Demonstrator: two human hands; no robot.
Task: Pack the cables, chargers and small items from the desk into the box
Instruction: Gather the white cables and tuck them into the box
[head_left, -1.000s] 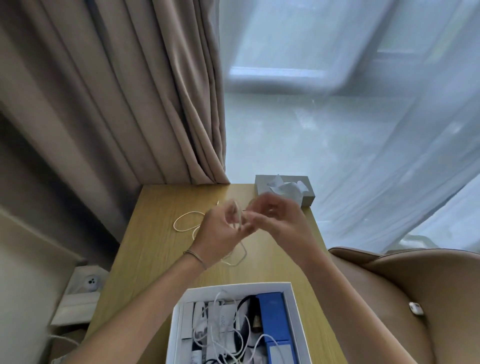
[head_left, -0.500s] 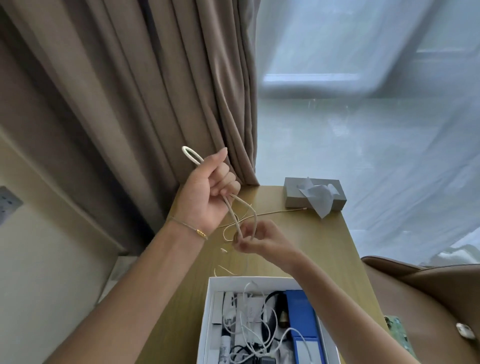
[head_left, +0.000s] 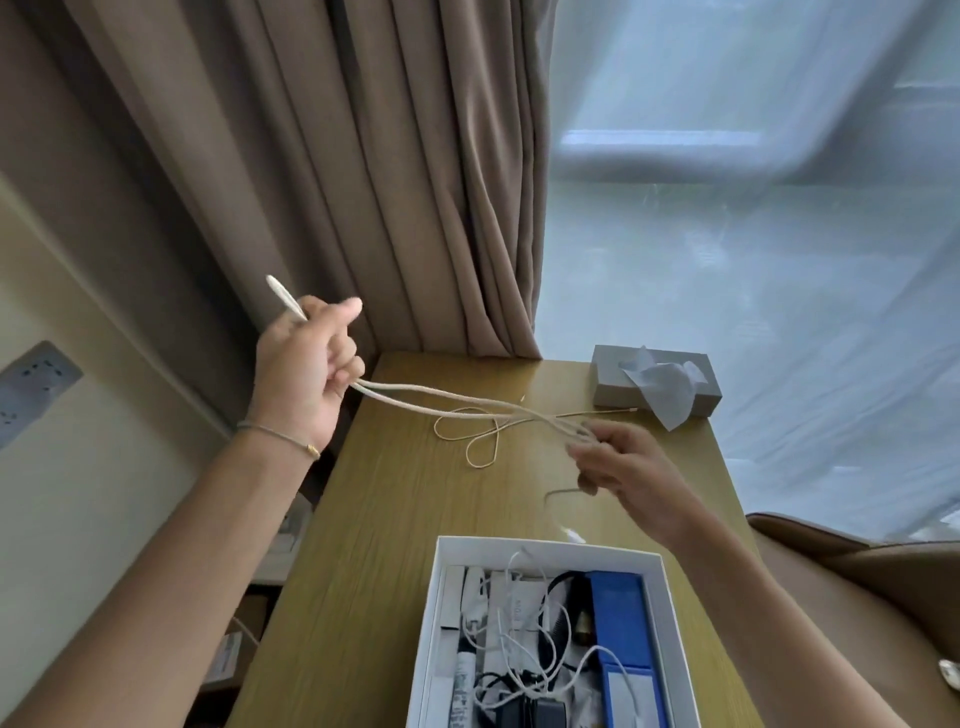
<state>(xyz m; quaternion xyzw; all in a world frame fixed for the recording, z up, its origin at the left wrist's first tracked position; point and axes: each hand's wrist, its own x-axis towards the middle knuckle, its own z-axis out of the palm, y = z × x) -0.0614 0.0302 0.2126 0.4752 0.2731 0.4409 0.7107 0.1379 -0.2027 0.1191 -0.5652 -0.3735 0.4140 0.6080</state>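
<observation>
Our left hand (head_left: 306, 374) and right hand (head_left: 618, 462), spread apart, each grip the doubled cream braided cable (head_left: 457, 405), folding it; next, we judge, another fold, then into the white cardboard box (head_left: 545, 545).

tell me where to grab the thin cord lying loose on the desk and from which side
Pinch the thin cord at its curled loops in the middle of the desk, coming straight down from above. It lies flat, so only a top pinch fits, and the loops gather several strands at one spot. Both hands currently hold the thicker cable.
</observation>
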